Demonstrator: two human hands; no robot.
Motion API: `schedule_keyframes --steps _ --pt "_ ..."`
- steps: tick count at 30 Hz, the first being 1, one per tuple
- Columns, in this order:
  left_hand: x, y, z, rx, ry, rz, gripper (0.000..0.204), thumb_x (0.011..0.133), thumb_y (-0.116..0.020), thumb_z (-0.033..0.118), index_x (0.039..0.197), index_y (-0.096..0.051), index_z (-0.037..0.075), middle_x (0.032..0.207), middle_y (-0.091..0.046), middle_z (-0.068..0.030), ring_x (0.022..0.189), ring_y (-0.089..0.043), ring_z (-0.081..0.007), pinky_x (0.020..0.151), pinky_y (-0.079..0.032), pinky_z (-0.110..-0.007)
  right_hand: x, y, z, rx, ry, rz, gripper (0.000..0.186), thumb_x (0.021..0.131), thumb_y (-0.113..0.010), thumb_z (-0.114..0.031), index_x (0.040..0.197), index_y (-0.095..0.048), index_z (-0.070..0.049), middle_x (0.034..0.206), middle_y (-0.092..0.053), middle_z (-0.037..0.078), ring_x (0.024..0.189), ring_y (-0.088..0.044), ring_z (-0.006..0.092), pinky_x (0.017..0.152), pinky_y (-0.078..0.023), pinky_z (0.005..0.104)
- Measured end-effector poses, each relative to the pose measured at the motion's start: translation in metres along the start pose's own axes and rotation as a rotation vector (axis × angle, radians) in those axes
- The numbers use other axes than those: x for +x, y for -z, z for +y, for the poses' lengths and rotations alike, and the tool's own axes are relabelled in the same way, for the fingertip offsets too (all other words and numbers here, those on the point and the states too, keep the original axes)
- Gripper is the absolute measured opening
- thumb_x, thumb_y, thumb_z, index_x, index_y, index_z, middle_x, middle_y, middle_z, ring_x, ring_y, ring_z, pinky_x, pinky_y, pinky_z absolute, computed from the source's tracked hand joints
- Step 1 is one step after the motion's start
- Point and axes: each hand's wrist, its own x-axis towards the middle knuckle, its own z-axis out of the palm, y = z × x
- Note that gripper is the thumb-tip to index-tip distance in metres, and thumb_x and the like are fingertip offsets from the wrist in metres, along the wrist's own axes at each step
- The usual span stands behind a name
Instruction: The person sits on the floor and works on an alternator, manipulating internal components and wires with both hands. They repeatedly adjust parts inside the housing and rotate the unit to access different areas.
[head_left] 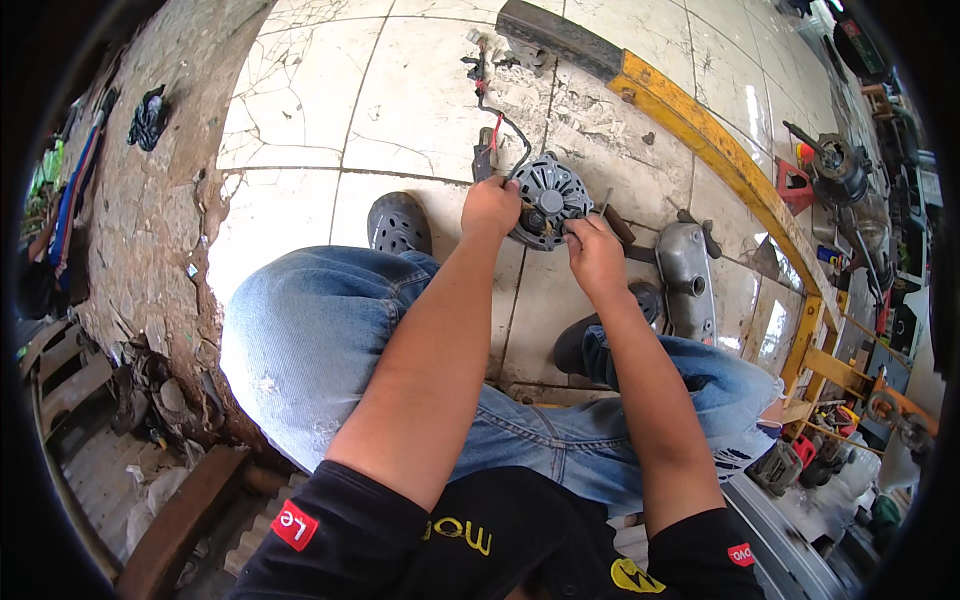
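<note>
Black shirt (545, 525) sits nearest; beyond, the left hand (490, 208) clamps the alternator (555, 188) lying between both hands' fingers; the right hand (597, 256) touches its edge, grip unclear. Seemingly hand-working it; next needs steady bracing.

On my remote feed I see a cracked, grimy floor of glossy cream tiles (290, 110). Directly on it I make out a thin black-and-red wiring harness (513, 123), an oblong silver metal cover (687, 285) and a red metal stand (794, 187).

An alternator (552, 187), metal cover (686, 282) and yellow frame (715, 125) mark this as a workshop.
</note>
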Motion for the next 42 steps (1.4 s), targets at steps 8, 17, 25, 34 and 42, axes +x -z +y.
schedule_keyframes --steps 8,17,25,34,42 --pt "0.001 0.000 -0.002 0.014 -0.006 0.004 0.039 0.096 -0.054 0.035 0.112 -0.070 0.003 0.112 -0.069 -0.0225 0.106 -0.064 -0.0396 0.094 -0.051 -0.046 0.002 -0.001 0.002 0.029 -0.020 0.001 0.018 0.080 -0.073 -0.004 0.098 -0.070 -0.004 0.093 -0.064 0.016 0.088 -0.064 0.0376 0.076 -0.051 0.0428" --pt "0.005 -0.002 -0.005 0.038 -0.024 0.003 0.039 0.096 -0.054 0.036 0.112 -0.070 0.004 0.111 -0.069 -0.0229 0.107 -0.064 -0.0399 0.094 -0.050 -0.047 0.004 -0.001 0.004 -0.045 -0.086 -0.068 0.021 0.084 -0.073 -0.015 0.102 -0.067 -0.006 0.097 -0.064 0.015 0.088 -0.064 0.0396 0.075 -0.052 0.0463" --pt "0.004 -0.003 -0.005 0.011 -0.030 0.030 0.038 0.095 -0.055 0.036 0.108 -0.071 0.004 0.109 -0.069 -0.0229 0.104 -0.064 -0.0408 0.092 -0.051 -0.048 -0.002 0.000 0.013 0.061 -0.001 -0.033 0.022 0.085 -0.072 -0.013 0.106 -0.066 -0.006 0.098 -0.063 0.016 0.088 -0.064 0.0390 0.075 -0.053 0.0457" --pt "0.004 -0.003 -0.005 0.023 -0.032 0.037 0.038 0.095 -0.055 0.036 0.108 -0.071 0.004 0.108 -0.069 -0.0226 0.104 -0.064 -0.0403 0.091 -0.051 -0.048 0.002 0.004 0.003 0.057 -0.032 -0.037 0.017 0.081 -0.074 -0.007 0.093 -0.063 -0.001 0.091 -0.062 0.017 0.089 -0.062 0.0391 0.075 -0.050 0.0442" --pt "0.006 -0.004 -0.007 0.022 -0.032 0.021 0.038 0.096 -0.055 0.036 0.110 -0.070 0.004 0.109 -0.069 -0.0225 0.105 -0.064 -0.0405 0.093 -0.050 -0.047 0.003 0.005 0.003 0.006 -0.021 -0.048 0.015 0.082 -0.074 -0.007 0.094 -0.067 -0.002 0.092 -0.064 0.016 0.087 -0.063 0.0383 0.075 -0.050 0.0437"
